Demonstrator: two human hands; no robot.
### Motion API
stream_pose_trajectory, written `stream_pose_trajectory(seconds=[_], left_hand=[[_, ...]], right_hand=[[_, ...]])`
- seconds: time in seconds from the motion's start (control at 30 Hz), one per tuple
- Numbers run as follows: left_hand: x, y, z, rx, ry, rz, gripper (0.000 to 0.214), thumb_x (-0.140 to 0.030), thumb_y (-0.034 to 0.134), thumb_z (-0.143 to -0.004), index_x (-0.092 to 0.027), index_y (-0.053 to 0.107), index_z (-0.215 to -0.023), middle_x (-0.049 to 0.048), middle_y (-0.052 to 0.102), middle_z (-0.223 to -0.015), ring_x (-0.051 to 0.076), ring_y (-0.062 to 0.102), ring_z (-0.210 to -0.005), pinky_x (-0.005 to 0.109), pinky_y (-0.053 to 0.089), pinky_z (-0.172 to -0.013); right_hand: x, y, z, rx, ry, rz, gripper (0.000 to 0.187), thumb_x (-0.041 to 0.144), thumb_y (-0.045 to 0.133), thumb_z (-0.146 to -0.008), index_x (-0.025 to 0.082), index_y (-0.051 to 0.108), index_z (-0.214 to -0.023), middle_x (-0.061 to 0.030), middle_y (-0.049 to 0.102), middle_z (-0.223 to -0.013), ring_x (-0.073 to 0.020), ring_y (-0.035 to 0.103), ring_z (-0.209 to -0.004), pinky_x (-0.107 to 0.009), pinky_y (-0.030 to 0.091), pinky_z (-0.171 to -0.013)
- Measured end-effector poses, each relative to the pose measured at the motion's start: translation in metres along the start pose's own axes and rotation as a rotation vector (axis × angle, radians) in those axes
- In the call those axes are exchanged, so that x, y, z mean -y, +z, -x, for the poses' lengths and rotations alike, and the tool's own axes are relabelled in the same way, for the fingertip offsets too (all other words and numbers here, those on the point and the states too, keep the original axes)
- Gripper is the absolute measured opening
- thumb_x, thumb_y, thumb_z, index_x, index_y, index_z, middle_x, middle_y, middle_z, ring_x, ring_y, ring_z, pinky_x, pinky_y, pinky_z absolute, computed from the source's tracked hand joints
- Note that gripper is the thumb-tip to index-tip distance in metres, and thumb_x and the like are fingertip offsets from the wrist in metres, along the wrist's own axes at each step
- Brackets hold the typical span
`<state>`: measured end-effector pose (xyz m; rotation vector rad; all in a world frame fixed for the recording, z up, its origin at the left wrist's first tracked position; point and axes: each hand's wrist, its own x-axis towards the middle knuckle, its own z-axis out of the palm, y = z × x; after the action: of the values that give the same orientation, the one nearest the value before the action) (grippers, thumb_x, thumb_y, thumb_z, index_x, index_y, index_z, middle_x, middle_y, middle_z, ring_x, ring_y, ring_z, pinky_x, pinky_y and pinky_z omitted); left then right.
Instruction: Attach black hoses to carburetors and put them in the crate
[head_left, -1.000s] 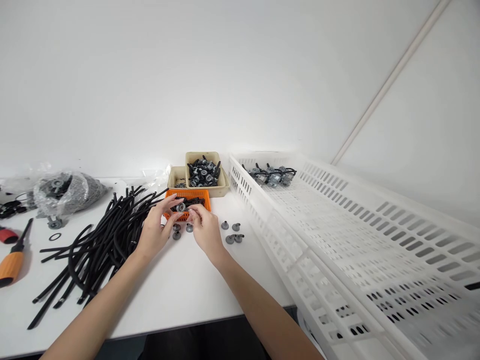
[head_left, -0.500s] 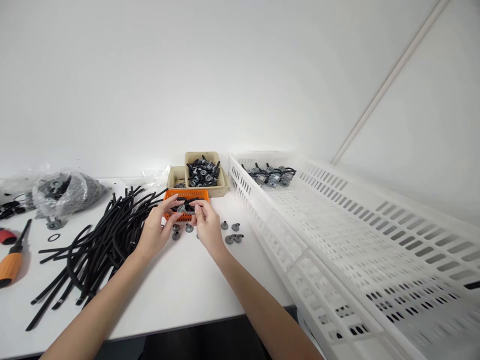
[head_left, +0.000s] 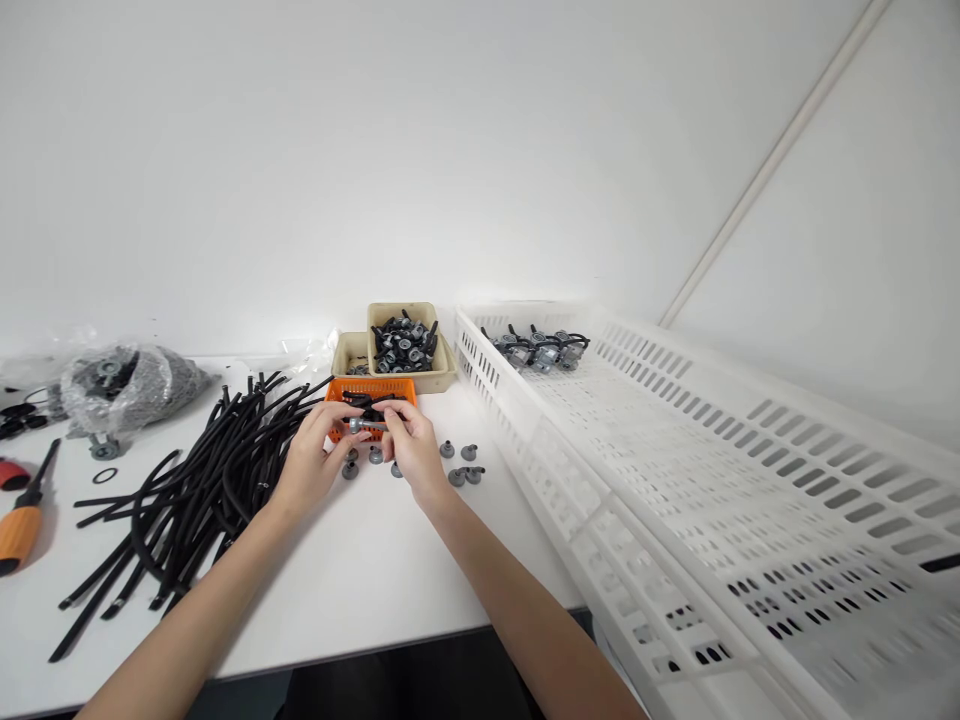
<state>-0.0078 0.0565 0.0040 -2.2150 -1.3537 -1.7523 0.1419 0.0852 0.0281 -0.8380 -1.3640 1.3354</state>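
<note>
My left hand (head_left: 311, 462) and my right hand (head_left: 411, 447) meet over the white table, in front of a small orange basket (head_left: 373, 391). Both pinch one small grey round part with a black piece on it (head_left: 361, 424), held between the fingertips of the two hands. Several loose grey round parts (head_left: 459, 466) lie on the table just right of my right hand, and others (head_left: 350, 468) lie under the hands. A heap of black rubber tubes (head_left: 202, 478) is spread left of my left hand.
Two beige tubs (head_left: 409, 345) of black and grey parts stand behind the orange basket. A large white slotted crate (head_left: 720, 480) fills the right side, with assembled parts (head_left: 536, 350) at its far end. At the left are a plastic bag of parts (head_left: 127, 382), a black ring (head_left: 105, 475) and an orange-handled screwdriver (head_left: 22, 520).
The grey part has turned between my fingers, and my right hand has shifted up from the table to grip it together with the left. The hands stay in the same spot.
</note>
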Motion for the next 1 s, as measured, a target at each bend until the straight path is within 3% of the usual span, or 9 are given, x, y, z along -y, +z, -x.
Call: stream_pose_trajectory(seconds=[0.2, 0.47, 0.63, 0.77, 1.0], left_hand=[[0.001, 0.001, 0.002, -0.035, -0.056, -0.024, 0.015, -0.024, 0.066, -0.083, -0.022, 0.060, -0.097, -0.0002, 0.062, -0.091, 0.013, 0.057, -0.068, 0.031, 0.046, -0.074], [0.002, 0.001, 0.003, -0.052, -0.161, -0.047, 0.017, -0.031, 0.066, -0.083, -0.023, 0.061, -0.097, 0.0000, 0.065, -0.089, 0.015, 0.059, -0.069, 0.033, 0.045, -0.074], [0.002, 0.001, 0.003, -0.039, -0.199, -0.063, 0.018, -0.033, 0.065, -0.084, -0.023, 0.061, -0.099, -0.0006, 0.065, -0.083, 0.015, 0.058, -0.069, 0.034, 0.045, -0.074], [0.001, 0.000, 0.002, -0.053, -0.195, -0.080, 0.020, -0.033, 0.062, -0.086, -0.022, 0.061, -0.101, -0.0006, 0.063, -0.081, 0.015, 0.058, -0.068, 0.033, 0.045, -0.072], [-0.001, -0.002, 0.001, -0.041, -0.171, -0.088, 0.018, -0.033, 0.060, -0.087, -0.022, 0.061, -0.100, 0.0007, 0.065, -0.087, 0.015, 0.060, -0.070, 0.033, 0.045, -0.074]], right_hand=[[0.003, 0.002, 0.002, 0.003, 0.010, -0.031, 0.027, 0.042, 0.050, -0.083, 0.018, 0.060, -0.092, 0.0096, 0.047, -0.039, -0.0082, 0.042, -0.037, -0.020, 0.036, -0.044], [0.003, 0.003, 0.002, -0.017, -0.018, 0.025, 0.034, 0.050, 0.054, -0.083, 0.021, 0.048, -0.066, 0.0072, 0.047, -0.041, -0.0079, 0.041, -0.039, -0.021, 0.034, -0.043], [0.002, 0.003, 0.004, -0.006, -0.083, 0.057, 0.035, 0.052, 0.056, -0.081, 0.022, 0.046, -0.067, 0.0072, 0.047, -0.043, -0.0091, 0.042, -0.041, -0.022, 0.036, -0.045], [0.003, 0.004, 0.009, 0.011, -0.143, 0.164, 0.028, 0.046, 0.061, -0.079, 0.021, 0.050, -0.074, 0.0070, 0.049, -0.048, -0.0104, 0.045, -0.045, -0.023, 0.036, -0.048], [0.003, 0.004, 0.012, -0.010, -0.192, 0.346, 0.042, 0.047, 0.048, -0.088, 0.021, 0.039, -0.056, 0.0041, 0.045, -0.048, -0.0109, 0.044, -0.048, -0.024, 0.032, -0.049]])
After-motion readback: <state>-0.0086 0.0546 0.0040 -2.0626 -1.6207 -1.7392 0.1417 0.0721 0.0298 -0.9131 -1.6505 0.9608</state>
